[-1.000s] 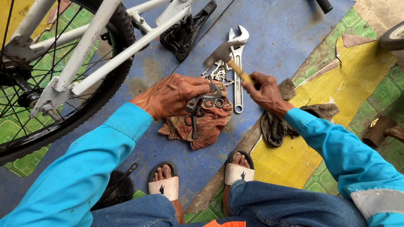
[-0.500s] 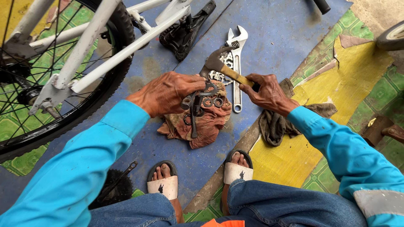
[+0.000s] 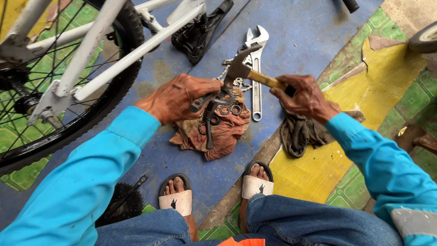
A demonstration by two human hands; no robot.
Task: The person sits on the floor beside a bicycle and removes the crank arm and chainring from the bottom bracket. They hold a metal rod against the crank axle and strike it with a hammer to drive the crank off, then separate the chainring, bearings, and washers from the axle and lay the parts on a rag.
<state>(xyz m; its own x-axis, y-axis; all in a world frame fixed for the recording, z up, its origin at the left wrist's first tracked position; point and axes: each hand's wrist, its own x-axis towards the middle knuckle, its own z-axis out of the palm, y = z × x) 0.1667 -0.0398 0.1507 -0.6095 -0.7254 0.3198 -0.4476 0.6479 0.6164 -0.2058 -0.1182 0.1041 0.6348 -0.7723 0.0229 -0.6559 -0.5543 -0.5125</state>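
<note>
On reddish rag (image 3: pixel 223 132), greasy metal part (image 3: pixel 210 104), wooden-handled hammer (image 3: pixel 243 70) touching it

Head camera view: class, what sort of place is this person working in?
Probably an informal bicycle repair spot on the floor: an upturned white bicycle, an adjustable wrench on the blue floor, and a hammer in the right hand above small parts on a rag.

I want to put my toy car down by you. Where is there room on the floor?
Bare blue floor lies right of the adjustable wrench, and a yellow patch sits beside the grey rag. It is crowded at the red rag with rings, under the left hand and hammer.
</note>
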